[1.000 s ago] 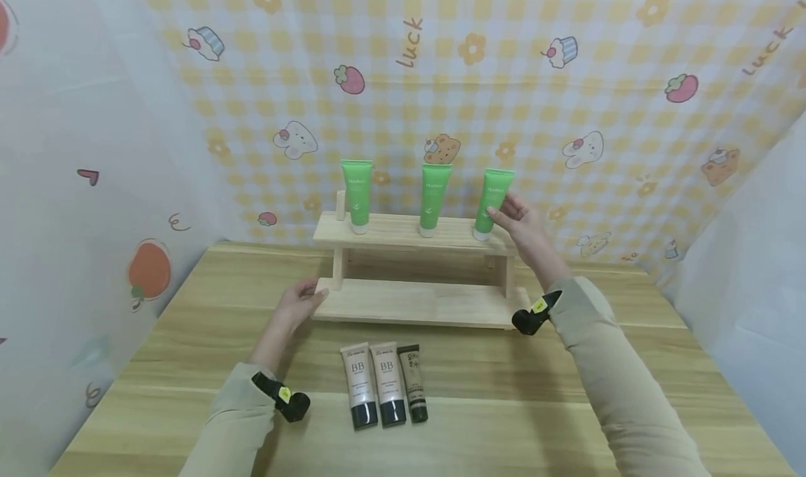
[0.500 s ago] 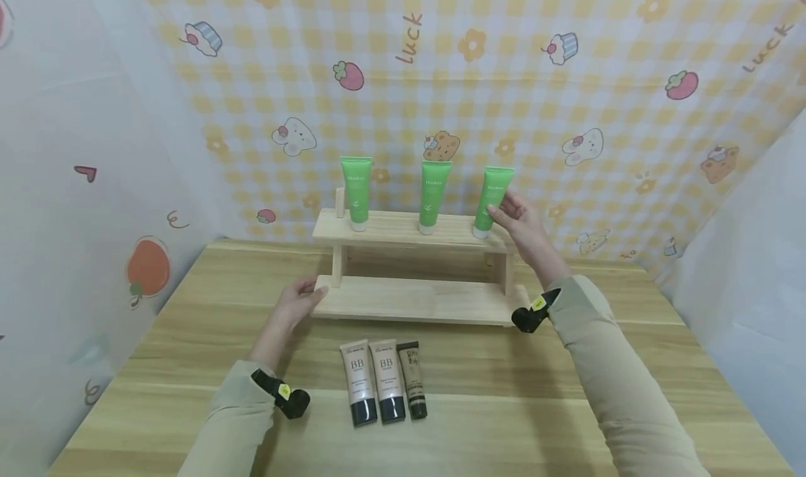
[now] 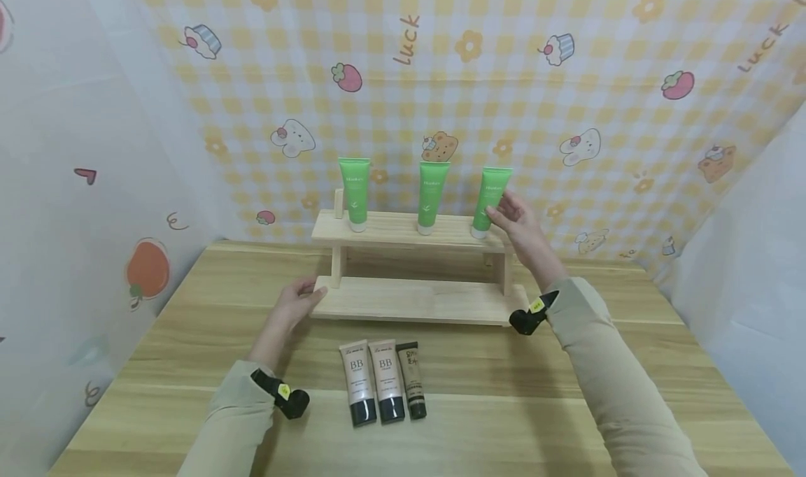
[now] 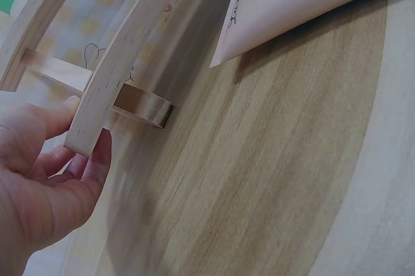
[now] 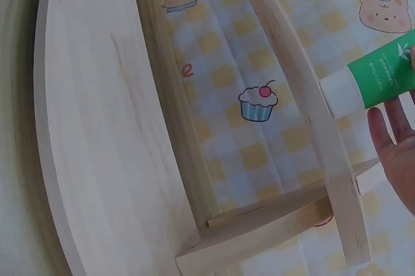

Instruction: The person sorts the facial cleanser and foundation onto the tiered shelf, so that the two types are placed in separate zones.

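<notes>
At the right end of the upper shelf, my right hand (image 3: 519, 226) pinches a green tube (image 3: 491, 201) that stands cap down, leaning slightly right. In the right wrist view its white cap (image 5: 343, 94) meets the shelf board. Two more green tubes, one in the middle (image 3: 432, 196) and one at the left end (image 3: 356, 192), stand on the same board. My left hand (image 3: 294, 303) grips the left end of the lower board of the wooden two-tier shelf (image 3: 403, 300). The left wrist view shows thumb above and fingers under that board (image 4: 97, 104).
Two BB cream tubes (image 3: 357, 381) (image 3: 386, 379) and a slimmer tan tube (image 3: 412, 379) lie side by side on the wooden table (image 3: 504, 421), in front of the shelf. A checked cloth (image 3: 378, 43) hangs behind, with white cloth at both sides.
The camera view shifts very slightly. Both hands, the green tubes and the shelf keep their places.
</notes>
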The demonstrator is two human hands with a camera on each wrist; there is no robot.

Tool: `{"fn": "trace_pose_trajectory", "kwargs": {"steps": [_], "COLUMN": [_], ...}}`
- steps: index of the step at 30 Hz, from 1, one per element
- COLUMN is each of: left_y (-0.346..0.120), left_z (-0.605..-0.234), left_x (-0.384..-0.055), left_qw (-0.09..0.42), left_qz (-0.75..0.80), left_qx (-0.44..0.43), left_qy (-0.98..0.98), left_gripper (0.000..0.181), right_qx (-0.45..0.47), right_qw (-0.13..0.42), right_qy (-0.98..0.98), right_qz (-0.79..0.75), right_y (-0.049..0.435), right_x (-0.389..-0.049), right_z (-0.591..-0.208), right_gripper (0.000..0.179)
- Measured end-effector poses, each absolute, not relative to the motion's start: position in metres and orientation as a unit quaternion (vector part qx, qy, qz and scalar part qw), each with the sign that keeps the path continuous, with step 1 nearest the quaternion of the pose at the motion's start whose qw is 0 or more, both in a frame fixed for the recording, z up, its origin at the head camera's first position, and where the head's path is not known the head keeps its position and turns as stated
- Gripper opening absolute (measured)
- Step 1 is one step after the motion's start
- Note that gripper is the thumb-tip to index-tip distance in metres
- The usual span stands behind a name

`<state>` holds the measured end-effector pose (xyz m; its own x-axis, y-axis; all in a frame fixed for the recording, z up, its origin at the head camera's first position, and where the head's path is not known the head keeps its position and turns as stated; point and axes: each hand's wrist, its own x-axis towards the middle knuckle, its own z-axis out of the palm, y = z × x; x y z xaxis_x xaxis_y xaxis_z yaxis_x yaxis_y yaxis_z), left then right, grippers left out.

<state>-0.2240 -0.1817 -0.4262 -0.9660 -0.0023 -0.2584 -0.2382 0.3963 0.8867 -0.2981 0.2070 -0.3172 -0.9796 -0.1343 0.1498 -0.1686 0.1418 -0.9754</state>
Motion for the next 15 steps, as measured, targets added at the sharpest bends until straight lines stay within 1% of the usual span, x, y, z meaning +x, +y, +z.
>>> {"fn": "trace_pose_trajectory", "kwargs": {"steps": [8,10,11,15], "left_y": [-0.181,-0.182,-0.181,-0.181], "left_z": [-0.426,-0.425,-0.425,-0.423], "left_x": [-0.223,-0.223,-0.223,-0.222], "left_qw": [0.11,0.111,0.105,0.109], "left_qz": [0.549,0.549,0.547,0.547], "left_qx": [-0.073,-0.075,-0.08,-0.083], "left_qy": [0.825,0.825,0.827,0.826], "left_gripper": [0.061,0.062,0.065,0.064], "right_qx": [0.069,0.061,0.056,0.041], "right_qw": [0.017,0.015,0.012,0.001], "right_qy": [-0.744,-0.744,-0.746,-0.748], "right_qz": [0.665,0.666,0.664,0.662], "right_y": [0.212,0.214,0.215,0.218], "right_x": [-0.291,-0.289,-0.288,-0.283], "right_z": [-0.318,-0.319,-0.319,-0.32], "right_gripper": [0.064,0.063,0.063,0.063]}}
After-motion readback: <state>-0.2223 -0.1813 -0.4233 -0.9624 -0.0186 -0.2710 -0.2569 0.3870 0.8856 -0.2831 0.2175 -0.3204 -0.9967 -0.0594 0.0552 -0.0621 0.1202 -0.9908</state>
